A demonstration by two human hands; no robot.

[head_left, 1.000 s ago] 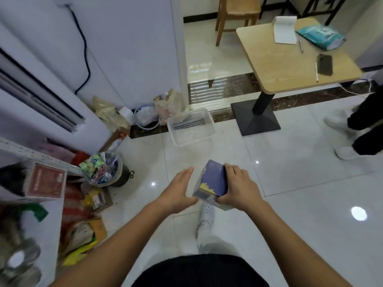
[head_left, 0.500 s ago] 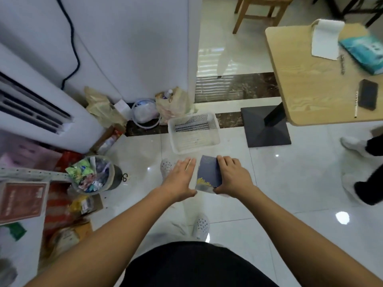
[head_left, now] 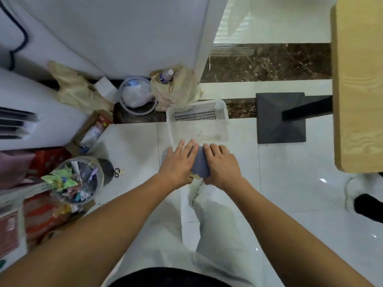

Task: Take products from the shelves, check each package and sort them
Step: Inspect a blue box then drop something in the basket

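**Hand pose.** Both forearms extend forward and down from the lower edge of the view and converge at the centre. The left hand (head_left: 179, 163) is flat, with its fingers straight and slightly spread. It lies against the left side of the box (head_left: 200, 163) without curling round it. The right hand (head_left: 223, 165) holds the right side of the box, with its fingers bent over the far upper edge. The box is thus held between the two hands, back-of-hand up on both sides.

**Position of the box.** The box is dark blue with a yellow patch at its near end. It sits above the near rim of the white basket (head_left: 225, 119), and the fingertips of both hands overlap that rim in the view. Whether the box touches the basket cannot be told.

**Edges and open room.**
- The basket stands on the white tiled floor (head_left: 290, 162), and its far wall is perforated.
- Just behind the basket to the left, a cream bag (head_left: 178, 92) leans at the corner of the wall (head_left: 124, 27).
- To the right, the black table base (head_left: 279, 119) stands near the basket with a strip of floor between them.
- The wooden table (head_left: 356, 90) overhangs at the far right edge.
- To the left, a bin (head_left: 97, 183) full of wrappers stands well apart from the hands, with bare floor between.
- The person's trousers (head_left: 215, 224) are directly below the hands.
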